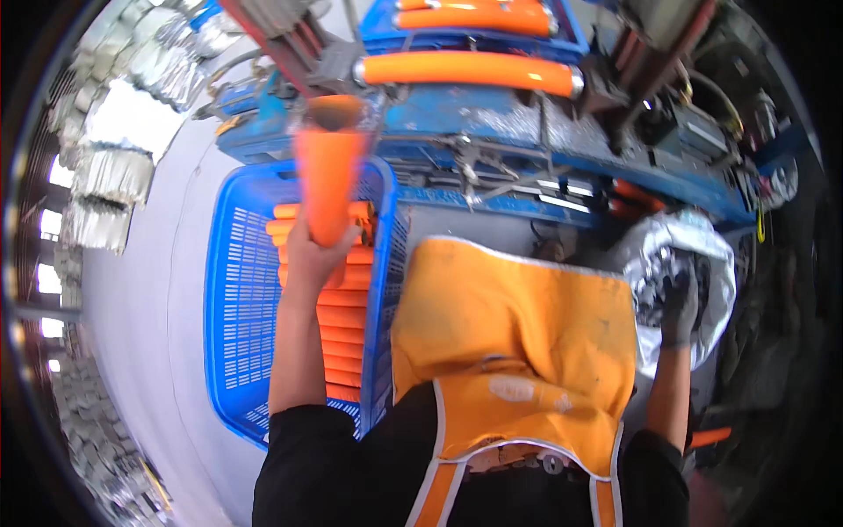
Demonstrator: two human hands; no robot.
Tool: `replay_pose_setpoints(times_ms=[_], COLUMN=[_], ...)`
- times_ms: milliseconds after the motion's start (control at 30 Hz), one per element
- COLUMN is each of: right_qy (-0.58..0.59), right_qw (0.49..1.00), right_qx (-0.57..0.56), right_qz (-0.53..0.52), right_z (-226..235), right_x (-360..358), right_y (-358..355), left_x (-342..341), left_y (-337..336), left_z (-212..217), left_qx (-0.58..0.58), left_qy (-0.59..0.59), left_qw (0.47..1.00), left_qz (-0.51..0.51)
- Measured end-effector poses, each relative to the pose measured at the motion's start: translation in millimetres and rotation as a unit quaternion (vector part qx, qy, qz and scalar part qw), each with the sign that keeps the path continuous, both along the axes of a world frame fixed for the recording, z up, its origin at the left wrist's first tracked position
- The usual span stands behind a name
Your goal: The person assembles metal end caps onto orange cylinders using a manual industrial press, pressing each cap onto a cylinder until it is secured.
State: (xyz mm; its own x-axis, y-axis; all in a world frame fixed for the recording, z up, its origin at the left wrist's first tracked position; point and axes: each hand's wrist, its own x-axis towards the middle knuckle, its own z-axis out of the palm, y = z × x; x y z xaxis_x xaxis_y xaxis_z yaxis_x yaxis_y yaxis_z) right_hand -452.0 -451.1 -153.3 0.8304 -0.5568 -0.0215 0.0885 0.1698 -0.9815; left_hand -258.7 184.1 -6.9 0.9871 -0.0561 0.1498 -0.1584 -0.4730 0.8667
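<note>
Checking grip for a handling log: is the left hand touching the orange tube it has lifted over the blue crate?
Touching. The head view shows the left hand wrapped around the lower end of the orange tube, raised above the blue crate.

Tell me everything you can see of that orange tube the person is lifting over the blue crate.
The orange tube is a smooth, plastic-looking cylinder, blurred by motion. It stands nearly upright, its open top end pointing toward the blue machine. The bare left hand wraps its lower end, the only thing touching it. It hangs above the blue slotted plastic crate, where more orange tubes lie stacked.
</note>
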Motion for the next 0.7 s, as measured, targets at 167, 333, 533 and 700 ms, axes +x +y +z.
replay_pose_setpoints(times_ms=[167,333,533,700], right_qy=[-0.036,-0.001,-0.013,-0.067], right_qw=[0.989,0.969,0.938,0.911], right_qx=[0.091,0.01,-0.147,-0.282], right_qz=[0.113,0.246,0.314,0.293], right_z=[117,149,134,126], right_x=[42,31,21,25], right_y=[152,189,170,184], left_x=[-44,-63,-76,-79], left_y=[-107,-142,-149,-152], left_z=[31,29,7,0], left_qx=[0.191,0.207,0.245,0.265], left_qy=[-0.051,0.082,0.073,0.053], left_qw=[0.95,0.901,0.881,0.878], left_qz=[-0.242,-0.373,-0.398,-0.394])
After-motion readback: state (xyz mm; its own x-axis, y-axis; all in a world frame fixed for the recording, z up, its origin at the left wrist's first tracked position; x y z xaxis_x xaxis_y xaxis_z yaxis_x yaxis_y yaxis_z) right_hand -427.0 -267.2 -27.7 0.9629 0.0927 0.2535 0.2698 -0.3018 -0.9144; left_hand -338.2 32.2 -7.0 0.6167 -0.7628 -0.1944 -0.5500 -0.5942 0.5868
